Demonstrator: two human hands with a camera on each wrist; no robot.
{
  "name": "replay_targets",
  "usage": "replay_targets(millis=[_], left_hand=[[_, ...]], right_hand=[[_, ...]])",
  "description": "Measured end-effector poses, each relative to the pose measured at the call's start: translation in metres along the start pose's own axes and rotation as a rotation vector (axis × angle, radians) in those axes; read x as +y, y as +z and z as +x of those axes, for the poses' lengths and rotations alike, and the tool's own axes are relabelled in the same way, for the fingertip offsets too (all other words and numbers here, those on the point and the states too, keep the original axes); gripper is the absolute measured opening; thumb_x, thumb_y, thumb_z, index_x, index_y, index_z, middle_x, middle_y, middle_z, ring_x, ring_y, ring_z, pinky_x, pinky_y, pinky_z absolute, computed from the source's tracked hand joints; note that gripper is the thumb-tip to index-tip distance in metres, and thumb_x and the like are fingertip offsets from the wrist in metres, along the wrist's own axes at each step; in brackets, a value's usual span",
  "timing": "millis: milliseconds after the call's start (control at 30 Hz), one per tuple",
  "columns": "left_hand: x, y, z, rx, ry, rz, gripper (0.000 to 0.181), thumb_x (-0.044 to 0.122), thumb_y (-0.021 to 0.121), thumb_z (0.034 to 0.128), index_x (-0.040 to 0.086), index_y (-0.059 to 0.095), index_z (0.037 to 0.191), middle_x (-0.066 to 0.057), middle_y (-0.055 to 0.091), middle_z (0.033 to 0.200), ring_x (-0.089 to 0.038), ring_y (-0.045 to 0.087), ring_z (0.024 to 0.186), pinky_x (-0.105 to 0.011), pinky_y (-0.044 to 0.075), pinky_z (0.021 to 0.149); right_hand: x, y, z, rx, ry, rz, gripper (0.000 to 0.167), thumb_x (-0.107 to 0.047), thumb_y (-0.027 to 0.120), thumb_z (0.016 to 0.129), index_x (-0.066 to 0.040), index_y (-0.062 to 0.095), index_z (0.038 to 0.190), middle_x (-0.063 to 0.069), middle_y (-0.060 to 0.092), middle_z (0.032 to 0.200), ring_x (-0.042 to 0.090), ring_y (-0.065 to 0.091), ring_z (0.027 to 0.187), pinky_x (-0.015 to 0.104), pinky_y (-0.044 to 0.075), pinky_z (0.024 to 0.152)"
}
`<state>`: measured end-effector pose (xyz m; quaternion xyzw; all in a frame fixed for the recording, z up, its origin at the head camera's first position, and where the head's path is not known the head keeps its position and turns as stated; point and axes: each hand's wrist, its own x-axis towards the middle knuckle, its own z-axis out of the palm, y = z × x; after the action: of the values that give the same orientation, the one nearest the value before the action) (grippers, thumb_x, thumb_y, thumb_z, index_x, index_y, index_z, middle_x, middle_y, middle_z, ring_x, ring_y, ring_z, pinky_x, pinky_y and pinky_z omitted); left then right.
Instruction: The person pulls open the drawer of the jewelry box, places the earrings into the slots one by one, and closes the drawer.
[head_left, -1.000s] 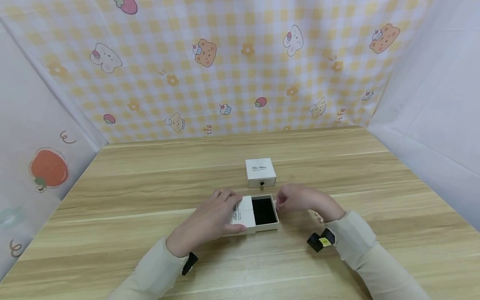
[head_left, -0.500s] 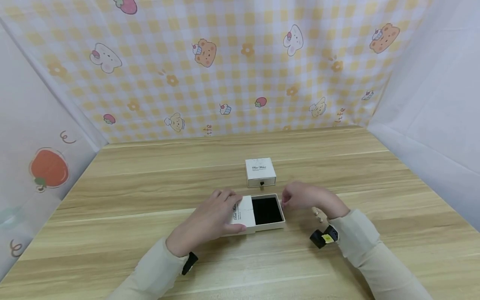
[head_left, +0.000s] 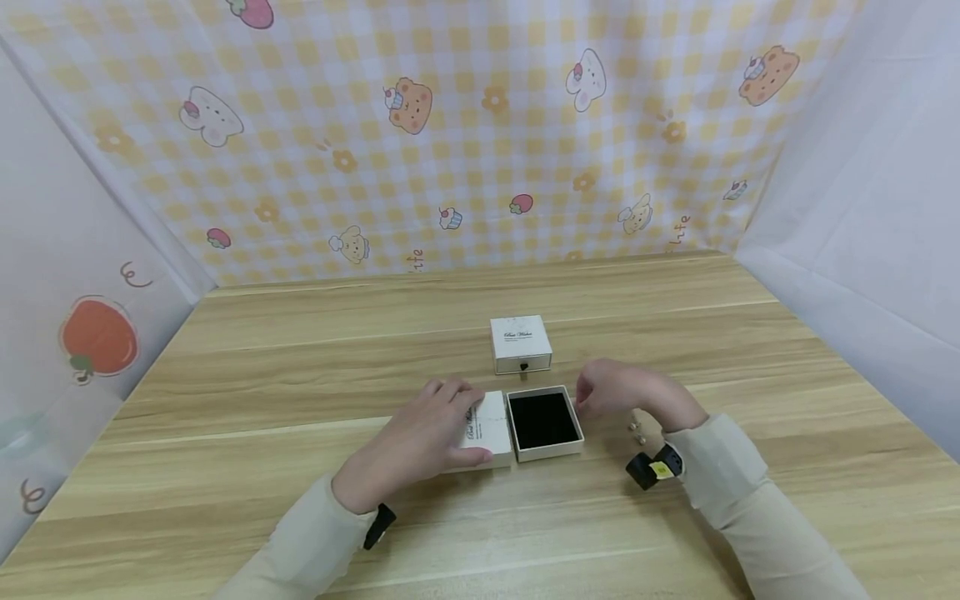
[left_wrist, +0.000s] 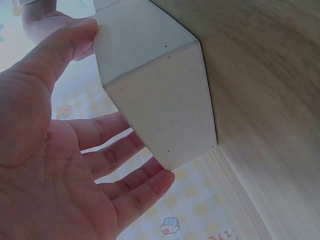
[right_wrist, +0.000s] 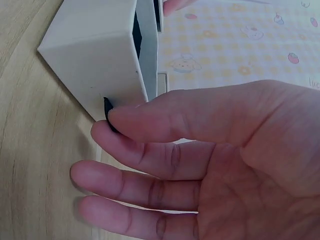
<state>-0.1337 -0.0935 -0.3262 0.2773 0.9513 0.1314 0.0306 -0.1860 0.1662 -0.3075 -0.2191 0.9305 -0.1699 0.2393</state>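
My left hand (head_left: 420,437) grips the white box sleeve (head_left: 491,429) from above, thumb on the near side and fingers over the far side. In the left wrist view the thumb and fingertips touch the sleeve (left_wrist: 160,100). Just right of it lies the white drawer tray (head_left: 551,451) with a black lining, its left edge by the sleeve's mouth. My right hand (head_left: 637,393) is at the tray's right side. In the right wrist view its thumb and index finger pinch a small black pull tab (right_wrist: 107,109) on the tray (right_wrist: 95,65).
A second white box (head_left: 521,342), shut, with a black tab in front, stands behind the tray. Small shiny pieces (head_left: 637,432) lie on the wooden table (head_left: 300,350) under the right wrist. A checked cloth (head_left: 465,150) hangs at the back.
The tray has slid right out of the sleeve along with my right hand, and its whole black inside now shows. My left hand and the sleeve have stayed in place.
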Motion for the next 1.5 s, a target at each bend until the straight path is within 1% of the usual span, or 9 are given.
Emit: replay_targets(millis=[600,700,900,1033,1167,1333,1500], left_hand=[[0.0004,-0.0008,-0.0004,0.004,0.002,-0.005,0.071,0.047,0.072,0.0759,0.004,0.052,0.129,-0.010,0.052,0.128,-0.027,0.048,0.114,-0.042,0.043,0.096],[0.0004,-0.0008,-0.0005,0.000,0.006,-0.002,0.072,0.048,0.071,0.0758,0.004,0.052,0.130,-0.010,0.051,0.128,-0.027,0.048,0.114,-0.042,0.043,0.096],[0.0010,-0.0015,-0.0013,-0.005,0.008,-0.010,0.073,0.049,0.071,0.0754,0.005,0.051,0.130,-0.009,0.051,0.129,-0.026,0.048,0.114,-0.042,0.044,0.095],[0.0020,-0.0025,-0.0014,-0.008,0.004,-0.015,0.073,0.049,0.071,0.0754,0.005,0.051,0.130,-0.009,0.051,0.128,-0.026,0.048,0.114,-0.042,0.044,0.095],[0.0025,-0.0036,-0.0009,-0.006,0.010,-0.005,0.074,0.050,0.071,0.0748,0.005,0.051,0.130,-0.009,0.051,0.129,-0.026,0.048,0.115,-0.042,0.043,0.097],[0.0039,-0.0050,-0.0012,0.011,0.022,0.002,0.077,0.052,0.070,0.0751,0.005,0.048,0.133,-0.011,0.050,0.133,-0.029,0.046,0.122,-0.046,0.038,0.102],[0.0065,-0.0083,-0.0004,0.043,0.019,-0.003,0.079,0.054,0.069,0.0749,0.009,0.045,0.136,-0.009,0.049,0.135,-0.028,0.044,0.125,-0.046,0.036,0.103]], right_hand=[[-0.0001,-0.0013,-0.0018,-0.012,0.017,0.018,0.009,-0.008,0.061,0.080,-0.003,0.066,0.075,-0.003,0.050,0.068,0.011,0.044,0.064,0.022,0.037,0.056],[0.0003,-0.0014,-0.0018,-0.013,0.018,0.004,0.009,-0.009,0.061,0.080,-0.003,0.067,0.076,-0.003,0.051,0.069,0.011,0.045,0.065,0.022,0.038,0.056],[-0.0004,-0.0012,-0.0022,-0.014,0.014,-0.018,0.011,-0.011,0.062,0.081,-0.002,0.067,0.081,0.000,0.058,0.077,0.012,0.050,0.071,0.023,0.042,0.060],[-0.0005,-0.0014,-0.0027,-0.019,0.009,-0.015,0.011,-0.012,0.061,0.082,-0.003,0.067,0.079,-0.001,0.056,0.074,0.012,0.048,0.069,0.023,0.041,0.059],[0.0001,-0.0023,-0.0032,-0.016,0.002,-0.013,0.011,-0.011,0.061,0.082,-0.003,0.067,0.079,-0.002,0.056,0.074,0.011,0.048,0.068,0.023,0.040,0.059],[0.0001,-0.0015,-0.0026,-0.019,0.002,-0.003,0.011,-0.012,0.062,0.081,-0.003,0.067,0.079,-0.001,0.059,0.077,0.012,0.050,0.070,0.024,0.042,0.061],[-0.0006,-0.0014,-0.0019,-0.020,-0.003,-0.021,0.011,-0.013,0.063,0.080,-0.003,0.068,0.080,0.000,0.062,0.079,0.012,0.052,0.073,0.024,0.044,0.063]])
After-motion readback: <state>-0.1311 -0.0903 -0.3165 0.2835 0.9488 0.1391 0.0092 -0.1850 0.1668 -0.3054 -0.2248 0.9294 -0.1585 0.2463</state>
